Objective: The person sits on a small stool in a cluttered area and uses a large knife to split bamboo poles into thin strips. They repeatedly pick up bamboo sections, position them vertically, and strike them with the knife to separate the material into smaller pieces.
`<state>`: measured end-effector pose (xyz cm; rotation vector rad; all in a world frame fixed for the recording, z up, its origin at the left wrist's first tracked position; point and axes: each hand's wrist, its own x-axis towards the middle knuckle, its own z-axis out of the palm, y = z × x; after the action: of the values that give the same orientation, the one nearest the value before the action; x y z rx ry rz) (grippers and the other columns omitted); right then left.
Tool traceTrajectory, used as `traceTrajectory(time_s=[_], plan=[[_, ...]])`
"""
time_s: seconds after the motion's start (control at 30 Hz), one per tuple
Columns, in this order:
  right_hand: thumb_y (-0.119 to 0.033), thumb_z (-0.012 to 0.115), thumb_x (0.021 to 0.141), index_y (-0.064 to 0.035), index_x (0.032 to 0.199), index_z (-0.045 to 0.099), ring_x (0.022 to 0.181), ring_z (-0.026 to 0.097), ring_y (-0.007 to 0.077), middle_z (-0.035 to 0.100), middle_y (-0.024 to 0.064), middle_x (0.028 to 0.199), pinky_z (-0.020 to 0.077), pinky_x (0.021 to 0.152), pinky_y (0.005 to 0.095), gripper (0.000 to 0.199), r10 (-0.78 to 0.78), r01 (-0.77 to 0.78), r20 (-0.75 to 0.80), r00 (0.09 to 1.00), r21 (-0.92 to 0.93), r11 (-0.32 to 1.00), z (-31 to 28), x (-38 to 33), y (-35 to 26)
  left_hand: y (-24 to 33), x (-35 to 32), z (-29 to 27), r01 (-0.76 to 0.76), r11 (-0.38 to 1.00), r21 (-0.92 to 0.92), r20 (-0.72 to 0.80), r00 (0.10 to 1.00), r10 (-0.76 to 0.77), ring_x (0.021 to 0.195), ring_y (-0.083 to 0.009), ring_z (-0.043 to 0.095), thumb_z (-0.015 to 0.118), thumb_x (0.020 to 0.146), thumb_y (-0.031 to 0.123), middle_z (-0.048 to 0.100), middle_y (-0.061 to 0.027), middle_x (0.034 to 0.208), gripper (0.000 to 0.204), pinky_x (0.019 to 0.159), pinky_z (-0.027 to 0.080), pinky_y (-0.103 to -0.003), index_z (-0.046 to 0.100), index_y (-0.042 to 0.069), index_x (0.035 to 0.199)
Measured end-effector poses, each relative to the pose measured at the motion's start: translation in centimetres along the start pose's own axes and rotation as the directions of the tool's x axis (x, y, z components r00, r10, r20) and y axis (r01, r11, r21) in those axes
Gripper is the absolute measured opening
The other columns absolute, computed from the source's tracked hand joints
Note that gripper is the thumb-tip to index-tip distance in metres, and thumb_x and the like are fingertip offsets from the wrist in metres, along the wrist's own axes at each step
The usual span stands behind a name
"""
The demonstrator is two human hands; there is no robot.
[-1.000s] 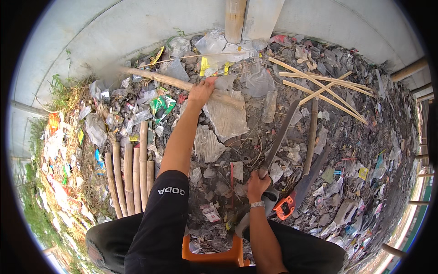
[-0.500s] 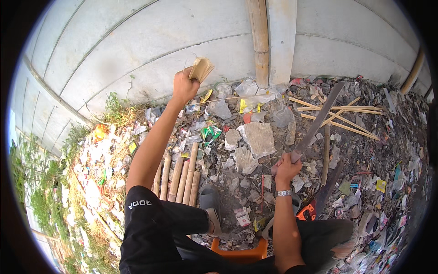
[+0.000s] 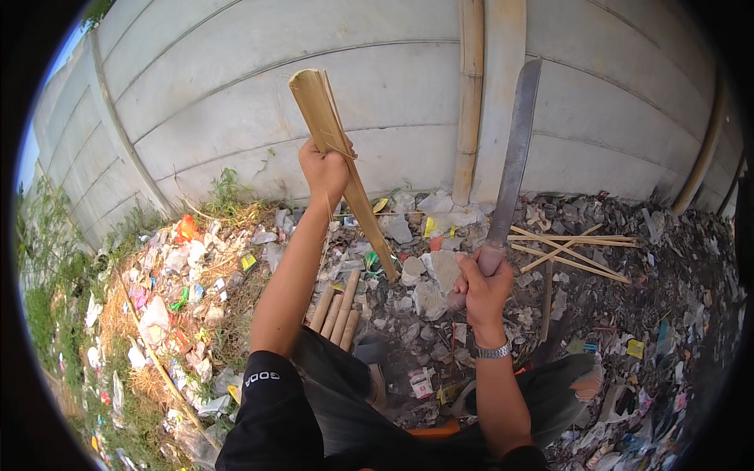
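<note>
With fingers closed tight, the left hand (image 3: 327, 174) holds bamboo (image 3: 362, 201), the right hand (image 3: 484, 293) a machete (image 3: 518, 141), apparently readying a cut that needs steady bamboo.

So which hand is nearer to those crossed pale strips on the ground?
The right. The right hand, gripping the machete, is just left of the crossed pale strips; the left hand, holding a split bamboo piece, is higher and much farther left.

head fisheye | from wearer's head | down-forward toward wall (image 3: 400, 90) | forearms (image 3: 287, 279) close
</note>
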<state>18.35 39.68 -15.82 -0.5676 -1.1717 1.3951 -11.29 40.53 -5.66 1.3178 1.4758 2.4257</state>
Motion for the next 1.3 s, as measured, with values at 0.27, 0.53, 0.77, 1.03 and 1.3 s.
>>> traceTrajectory(time_s=[0.27,0.53,0.77,1.03,1.3], plan=[[-0.012,0.084,0.085,0.002,0.095,0.061,0.056,0.053,0.0058,0.062,0.0025,0.076,0.0457,0.053,0.0256,0.028,-0.099,0.104,0.038,0.994,-0.183,0.978,3.3,-2.2,-2.7,0.3,-6.3,-1.0,-0.227,0.974,-0.01,-0.034,0.973,0.226,0.068,-0.0161,0.062,0.053,0.081,0.01,0.063,-0.0075,0.079,0.02,0.061,0.05,-0.03,0.057,0.001,0.099],[-0.016,0.089,0.078,0.0056,0.096,0.064,0.07,0.06,0.0098,0.07,0.0095,0.091,0.0509,0.066,0.031,0.038,-0.236,0.252,0.092,0.967,-0.247,0.936,8.7,0.6,-7.7,2.3,-10.8,4.6,-0.342,0.939,0.041,0.08,0.938,0.338,0.072,-0.0187,0.06,0.053,0.079,0.005,0.062,-0.0108,0.082,0.035,0.067,0.052,-0.034,0.053,0.0,0.114],[-0.012,0.085,0.081,0.0039,0.088,0.06,0.055,0.06,0.0121,0.067,0.0105,0.079,0.0493,0.052,0.0288,0.031,-0.217,0.221,0.044,0.975,-0.137,0.966,9.2,4.6,-7.8,1.8,-11.2,4.1,-0.283,0.946,-0.156,0.148,0.941,0.306,0.069,-0.0171,0.058,0.062,0.089,0.013,0.063,-0.0094,0.082,0.024,0.065,0.049,-0.033,0.058,-0.001,0.109],[-0.013,0.085,0.083,0.0008,0.085,0.055,0.054,0.059,0.0112,0.067,0.0091,0.08,0.048,0.047,0.0271,0.034,-0.229,0.234,0.045,0.972,-0.162,0.959,6.3,6.1,-8.6,2.4,-9.1,2.2,-0.172,0.981,0.086,0.174,0.972,0.156,0.071,-0.0095,0.057,0.086,0.083,0.018,0.061,-0.0018,0.08,0.032,0.064,0.048,-0.026,0.06,0.003,0.095],[-0.024,0.076,0.095,-0.0003,0.09,0.057,0.053,0.056,0.0086,0.064,0.0058,0.072,0.0432,0.045,0.0268,0.031,-0.039,0.047,0.069,0.997,-0.116,0.992,5.6,-0.7,-10.2,2.4,-8.1,3.9,-0.243,0.937,0.252,-0.006,0.968,0.253,0.061,-0.0101,0.057,0.093,0.074,0.025,0.06,-0.0013,0.069,0.043,0.056,0.047,-0.028,0.06,0.004,0.09]])
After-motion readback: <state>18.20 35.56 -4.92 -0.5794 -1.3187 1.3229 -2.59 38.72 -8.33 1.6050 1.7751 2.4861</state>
